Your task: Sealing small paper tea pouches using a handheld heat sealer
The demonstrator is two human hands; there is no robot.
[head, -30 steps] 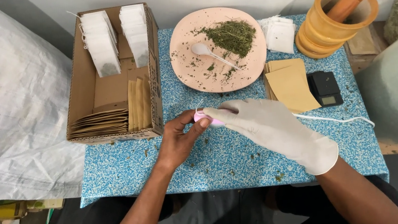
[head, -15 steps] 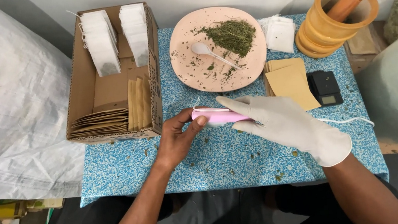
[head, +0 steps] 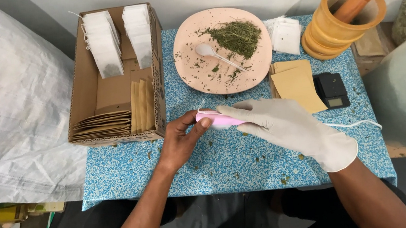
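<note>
Head view: two hands, left hand (head: 181,140), gloved right hand (head: 287,124), grip one pink sealer (head: 218,119).

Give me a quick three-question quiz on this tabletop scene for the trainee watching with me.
1. True or false: the right hand wears a white glove, while the left hand is bare.
2. Multiple choice: what lies on the round pink plate beside the pile of dried green herbs? A) a white plastic spoon B) a metal knife C) a red cup
3. Fill in: both hands hold a small ____ handheld device with a white cord.

Key
1. True.
2. A: the white plastic spoon lies there.
3. Pink.
</note>
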